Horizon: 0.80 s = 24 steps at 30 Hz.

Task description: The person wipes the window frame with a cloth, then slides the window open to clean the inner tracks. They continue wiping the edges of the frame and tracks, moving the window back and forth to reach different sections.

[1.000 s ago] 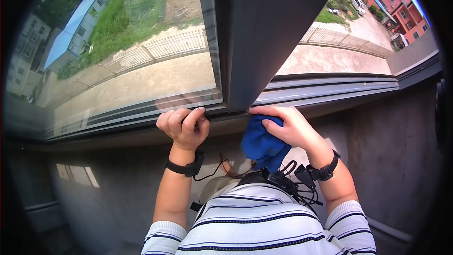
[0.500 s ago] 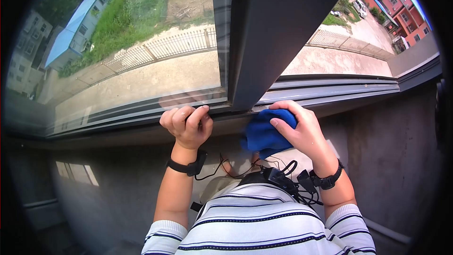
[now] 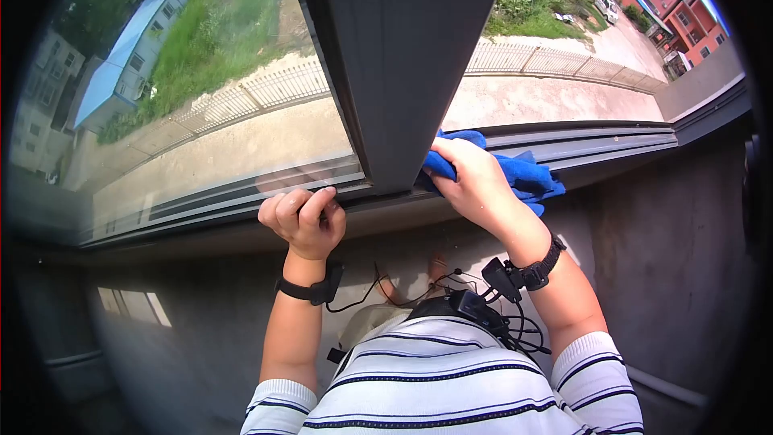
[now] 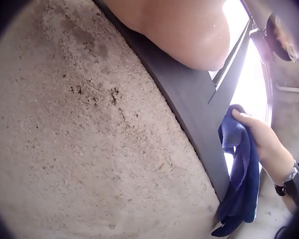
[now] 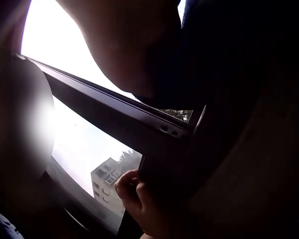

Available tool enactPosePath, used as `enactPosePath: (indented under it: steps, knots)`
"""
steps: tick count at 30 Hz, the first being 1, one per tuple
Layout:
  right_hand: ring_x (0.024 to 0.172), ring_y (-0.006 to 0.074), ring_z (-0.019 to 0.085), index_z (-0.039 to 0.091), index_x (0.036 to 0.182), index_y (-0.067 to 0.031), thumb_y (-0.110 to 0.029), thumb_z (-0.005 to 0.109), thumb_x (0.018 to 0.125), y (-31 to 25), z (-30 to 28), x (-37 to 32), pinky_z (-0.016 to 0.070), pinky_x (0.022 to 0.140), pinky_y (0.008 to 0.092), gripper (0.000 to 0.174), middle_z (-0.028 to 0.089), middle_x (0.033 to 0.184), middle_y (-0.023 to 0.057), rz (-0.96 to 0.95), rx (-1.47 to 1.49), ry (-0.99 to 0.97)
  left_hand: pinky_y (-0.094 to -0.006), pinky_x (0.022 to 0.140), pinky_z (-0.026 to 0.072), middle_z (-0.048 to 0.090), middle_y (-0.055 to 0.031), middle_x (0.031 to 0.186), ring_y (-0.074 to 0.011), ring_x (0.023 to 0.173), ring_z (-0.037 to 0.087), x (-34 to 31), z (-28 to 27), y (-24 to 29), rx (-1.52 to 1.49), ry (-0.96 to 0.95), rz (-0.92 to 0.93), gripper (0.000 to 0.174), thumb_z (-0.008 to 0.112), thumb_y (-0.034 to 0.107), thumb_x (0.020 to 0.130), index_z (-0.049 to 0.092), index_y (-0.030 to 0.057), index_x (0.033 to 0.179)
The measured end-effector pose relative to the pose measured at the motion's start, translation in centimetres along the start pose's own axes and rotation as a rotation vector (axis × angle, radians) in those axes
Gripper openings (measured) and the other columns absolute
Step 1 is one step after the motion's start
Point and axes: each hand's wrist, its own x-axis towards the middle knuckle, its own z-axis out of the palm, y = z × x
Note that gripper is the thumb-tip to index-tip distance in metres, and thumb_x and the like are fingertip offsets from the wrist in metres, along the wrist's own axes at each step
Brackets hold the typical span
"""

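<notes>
A blue cloth [image 3: 527, 177] is bunched on the window track just right of the dark post. My right hand [image 3: 475, 181] grips it between thumb and fingers, fingertips close beside the post. In the left wrist view, the cloth [image 4: 241, 169] hangs in long folds below that hand. My left hand [image 3: 302, 221] is at the lower frame of the left pane, fingers curled, knuckles up and fingertips right at the frame's edge. The right wrist view is mostly dark, with the left hand [image 5: 134, 196] visible near the frame's corner.
A wide dark window post [image 3: 403, 72] stands between the hands. Left of it is a glass pane [image 3: 233, 113]; on the right, metal tracks [image 3: 612, 138] run along the sill. Below is a rough concrete wall [image 4: 89, 124]. Black cables [image 3: 519, 334] hang at the waist.
My right hand has reached forward onto the track with the cloth, which was hanging below the sill edge. The post now appears further left and more tilted. My left hand stays at the frame, slightly left.
</notes>
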Motion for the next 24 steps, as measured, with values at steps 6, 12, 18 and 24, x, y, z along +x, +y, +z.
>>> enactPosePath:
  steps: [6,12,18,24]
  knots:
    - [0.088,0.0362,0.062,0.054,0.112,-0.0063,0.001,0.064,0.077,0.6,-2.0,-0.2,0.0495,0.076,0.0432,0.037,0.062,0.088,0.0170,-0.039,0.134,-0.240,-0.0358,0.085,0.0372,0.049,-0.0028,0.092,-0.0231,0.092,0.045,0.1,0.1,0.0,0.012,-0.007,0.018,0.023,0.061,0.009,0.074,0.062,0.0157,0.096]
    - [0.088,0.0346,0.061,0.053,0.112,-0.0072,-0.002,0.067,0.075,-0.3,-3.5,1.2,0.0493,0.077,0.0432,0.040,0.061,0.091,0.0153,-0.051,-0.206,-0.434,-0.0367,0.085,0.0372,0.049,-0.0032,0.091,-0.0237,0.092,0.045,-0.1,0.1,-0.1,0.019,-0.007,0.032,0.023,0.060,0.009,0.075,0.062,0.0151,0.097]
    - [0.085,0.0351,0.059,0.055,0.104,-0.0089,-0.003,0.069,0.071,3.4,-7.7,-2.4,0.0488,0.074,0.0432,0.036,0.059,0.083,0.0141,0.062,-0.350,-0.254,-0.0372,0.086,0.0373,0.050,-0.0040,0.092,-0.0244,0.093,0.046,-0.2,0.1,0.0,0.023,0.002,0.029,0.024,0.060,0.006,0.076,0.062,0.0147,0.099]
    - [0.080,0.0340,0.060,0.061,0.097,-0.0084,0.001,0.063,0.072,3.7,-8.8,-3.8,0.0487,0.071,0.0413,0.026,0.061,0.082,0.0131,0.194,-0.251,0.163,-0.0376,0.087,0.0373,0.050,-0.0051,0.093,-0.0250,0.093,0.046,-0.3,0.1,0.1,0.012,-0.002,0.007,0.025,0.060,0.005,0.076,0.062,0.0140,0.099]
